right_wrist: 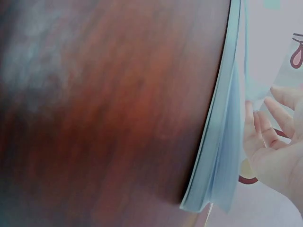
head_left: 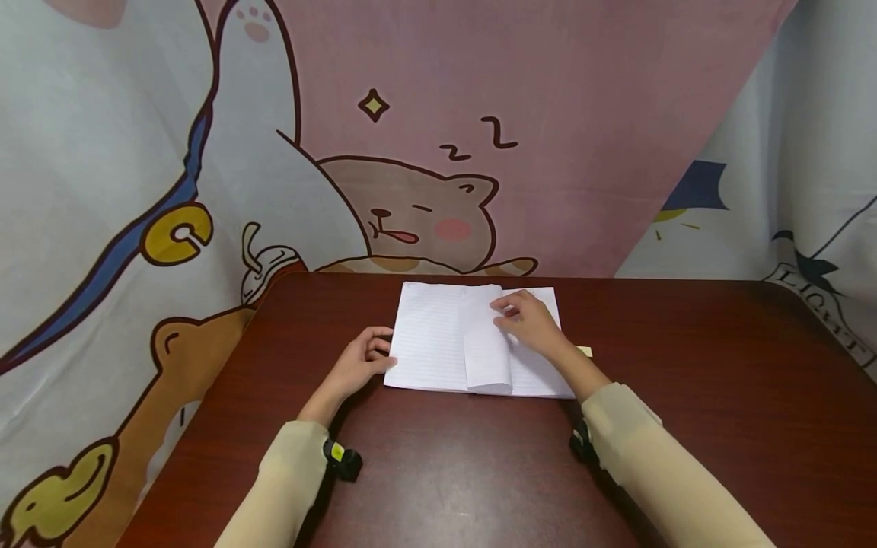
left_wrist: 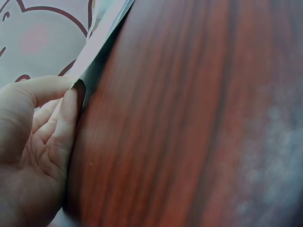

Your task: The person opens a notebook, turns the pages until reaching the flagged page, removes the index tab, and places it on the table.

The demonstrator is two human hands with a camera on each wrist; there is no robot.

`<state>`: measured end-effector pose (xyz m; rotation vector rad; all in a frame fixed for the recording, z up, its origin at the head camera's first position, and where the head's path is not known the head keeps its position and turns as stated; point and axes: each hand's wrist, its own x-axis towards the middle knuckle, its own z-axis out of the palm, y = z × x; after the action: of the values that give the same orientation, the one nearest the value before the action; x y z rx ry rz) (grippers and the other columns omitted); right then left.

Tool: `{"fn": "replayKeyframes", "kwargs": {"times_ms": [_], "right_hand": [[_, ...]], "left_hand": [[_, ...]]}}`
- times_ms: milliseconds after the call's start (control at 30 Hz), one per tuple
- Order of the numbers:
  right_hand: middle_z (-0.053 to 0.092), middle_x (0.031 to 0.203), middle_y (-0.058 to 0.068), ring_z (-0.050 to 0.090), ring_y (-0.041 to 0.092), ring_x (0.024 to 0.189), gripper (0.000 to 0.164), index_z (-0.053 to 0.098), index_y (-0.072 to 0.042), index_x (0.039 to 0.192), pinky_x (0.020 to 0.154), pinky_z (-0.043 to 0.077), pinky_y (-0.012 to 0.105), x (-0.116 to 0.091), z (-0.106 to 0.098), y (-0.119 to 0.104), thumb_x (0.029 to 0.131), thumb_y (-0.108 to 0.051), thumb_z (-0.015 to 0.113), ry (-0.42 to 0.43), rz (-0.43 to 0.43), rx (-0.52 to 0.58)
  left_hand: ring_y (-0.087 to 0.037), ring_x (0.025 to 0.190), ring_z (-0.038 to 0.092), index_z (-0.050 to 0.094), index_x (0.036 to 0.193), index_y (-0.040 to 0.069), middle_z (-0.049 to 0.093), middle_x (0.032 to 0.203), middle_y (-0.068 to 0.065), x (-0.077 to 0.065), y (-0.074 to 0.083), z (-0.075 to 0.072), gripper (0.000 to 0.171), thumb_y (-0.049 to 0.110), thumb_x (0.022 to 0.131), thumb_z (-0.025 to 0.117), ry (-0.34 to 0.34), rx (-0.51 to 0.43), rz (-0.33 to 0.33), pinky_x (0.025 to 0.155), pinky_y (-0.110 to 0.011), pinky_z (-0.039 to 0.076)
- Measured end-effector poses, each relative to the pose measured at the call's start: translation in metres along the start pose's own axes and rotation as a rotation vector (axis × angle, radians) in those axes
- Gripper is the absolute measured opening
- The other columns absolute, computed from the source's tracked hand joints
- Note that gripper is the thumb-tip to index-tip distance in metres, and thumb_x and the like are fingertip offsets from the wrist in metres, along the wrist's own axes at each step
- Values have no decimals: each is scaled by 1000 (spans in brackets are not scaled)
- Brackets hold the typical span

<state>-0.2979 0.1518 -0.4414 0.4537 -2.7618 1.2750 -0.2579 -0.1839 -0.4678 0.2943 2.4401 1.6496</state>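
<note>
An open notebook (head_left: pixel 428 335) with faintly lined white pages lies near the back edge of the table. Its left edge is pinched between the thumb and fingers of my left hand (head_left: pixel 356 361); the left wrist view shows the thumb (left_wrist: pixel 49 90) on top and a finger underneath. A turned leaf (head_left: pixel 488 342) curves up over the middle of the spread. Over this leaf and the right page is my right hand (head_left: pixel 530 323), thumb and fingers spread apart, fingertips (right_wrist: pixel 249 111) right at the paper. The right wrist view shows the notebook's page stack (right_wrist: pixel 208 161) edge-on.
A small pale-yellow tab (head_left: pixel 585 352) sticks out at the notebook's right side, beside the right wrist. The dark reddish wooden table (head_left: pixel 445 472) extends around the notebook. Behind it hangs a cloth (head_left: pixel 582 114) printed with cartoon animals. Each wrist wears a black camera.
</note>
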Motion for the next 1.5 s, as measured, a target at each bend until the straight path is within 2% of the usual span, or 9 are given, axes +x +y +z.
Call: {"fn": "replayKeyframes", "kwargs": {"times_ms": [400, 600, 767, 1100, 1500], "right_hand": [[59, 123, 23, 66, 38, 107, 30, 69, 0, 119, 91, 53, 48, 1, 9, -6, 91, -8, 69, -9, -8, 25], [59, 124, 22, 66, 37, 108, 30, 69, -1, 120, 93, 52, 49, 2, 16, -12, 91, -10, 69, -22, -6, 21], [59, 124, 22, 65, 37, 109, 30, 68, -1, 120, 92, 52, 48, 3, 23, -18, 91, -8, 68, -44, -21, 35], [67, 122, 19, 66, 35, 110, 28, 68, -1, 119, 97, 52, 45, 2, 31, -25, 93, -9, 66, -116, -10, 75], [72, 118, 15, 66, 29, 110, 28, 69, -2, 119, 99, 51, 43, 0, 41, -35, 94, -13, 66, -312, -98, 111]], "left_hand": [[-12, 83, 57, 49, 137, 1, 63, 112, -24, -1, 1, -2, 50, 5, 91, 69, -1, 17, -10, 70, -21, 49], [-9, 84, 59, 50, 137, -1, 64, 113, -23, -1, 2, -1, 49, 8, 93, 68, 2, -16, -8, 75, -21, 54], [-8, 87, 62, 52, 136, 0, 65, 112, -22, 0, 1, 0, 44, 12, 96, 65, 6, -45, -32, 79, -27, 57], [-13, 92, 64, 53, 136, 1, 66, 114, -23, -2, 4, 0, 42, 19, 99, 62, 18, -30, -50, 83, -34, 59], [-9, 87, 64, 52, 137, 2, 65, 116, -21, -1, 5, 2, 50, 11, 92, 71, 9, 5, -58, 79, -26, 57]]}}
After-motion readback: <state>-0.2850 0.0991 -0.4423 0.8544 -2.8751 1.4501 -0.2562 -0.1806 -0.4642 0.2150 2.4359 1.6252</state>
